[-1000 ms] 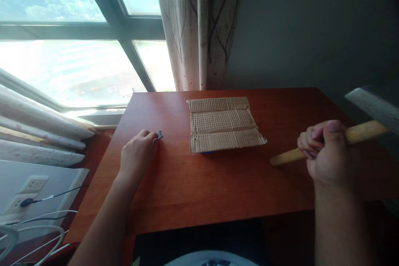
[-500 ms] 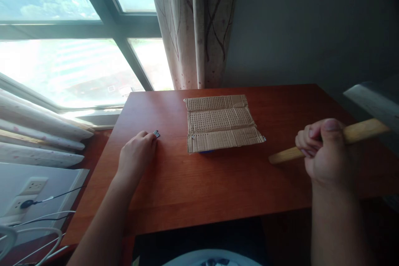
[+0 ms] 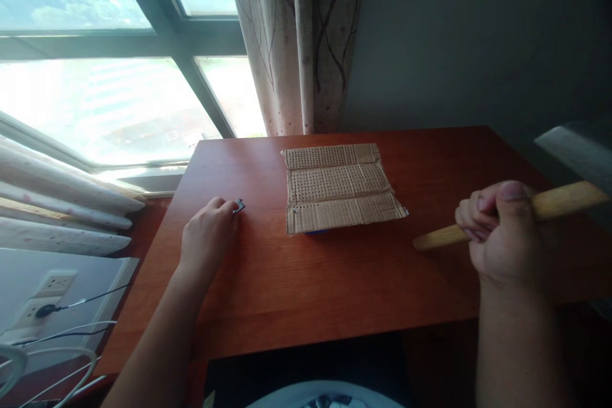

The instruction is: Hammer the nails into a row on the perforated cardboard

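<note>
My left hand (image 3: 208, 233) rests low over the left part of the table, its fingers closed. Small shiny metal pieces that look like nails (image 3: 239, 205) stick out past its fingertips; their exact kind is hard to make out. On the right, my right hand (image 3: 502, 233) is wrapped round the wooden handle (image 3: 559, 201) of what looks like a hammer. Its grey head (image 3: 576, 150) is blurred and partly cut off at the frame's right side. Between my hands lies a creased sheet of corrugated cardboard (image 3: 339, 183), punched with rows of small holes and touched by neither hand.
Something blue (image 3: 315, 231) peeks out beneath the cardboard's front edge. The reddish wooden table (image 3: 306, 293) stands by a window and a patterned curtain (image 3: 306, 44). Below its front edge shows a white round rim (image 3: 325, 387). Cables and a wall socket (image 3: 57, 284) are at left.
My right hand and the hammer have shifted very slightly to the right. The left fingers have moved slightly on the small metal pieces. The cardboard lies as before.
</note>
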A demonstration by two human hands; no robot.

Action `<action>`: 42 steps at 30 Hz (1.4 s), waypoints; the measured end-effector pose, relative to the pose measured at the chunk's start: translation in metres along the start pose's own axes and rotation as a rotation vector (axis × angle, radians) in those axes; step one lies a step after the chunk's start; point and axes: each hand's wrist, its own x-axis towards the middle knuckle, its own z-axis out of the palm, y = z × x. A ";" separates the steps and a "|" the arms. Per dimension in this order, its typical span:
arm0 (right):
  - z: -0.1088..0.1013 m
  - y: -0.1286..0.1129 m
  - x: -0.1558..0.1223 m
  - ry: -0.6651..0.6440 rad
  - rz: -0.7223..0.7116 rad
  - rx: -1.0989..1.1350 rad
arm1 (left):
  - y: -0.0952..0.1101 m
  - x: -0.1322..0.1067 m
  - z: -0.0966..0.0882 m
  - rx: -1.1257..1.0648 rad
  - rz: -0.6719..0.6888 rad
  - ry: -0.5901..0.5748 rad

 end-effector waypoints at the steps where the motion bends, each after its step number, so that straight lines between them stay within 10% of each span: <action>1: 0.000 0.000 0.000 0.001 -0.005 -0.001 | 0.000 0.000 0.001 0.004 0.000 -0.003; 18: 0.000 0.000 0.000 0.029 -0.001 0.004 | 0.005 0.002 -0.011 -0.091 0.030 -0.136; 30: -0.003 0.002 -0.001 0.040 -0.024 -0.024 | 0.057 -0.011 -0.040 -1.509 -0.094 0.141; 42: -0.003 0.002 -0.001 0.024 -0.026 -0.052 | 0.080 -0.002 -0.026 -1.378 0.120 0.239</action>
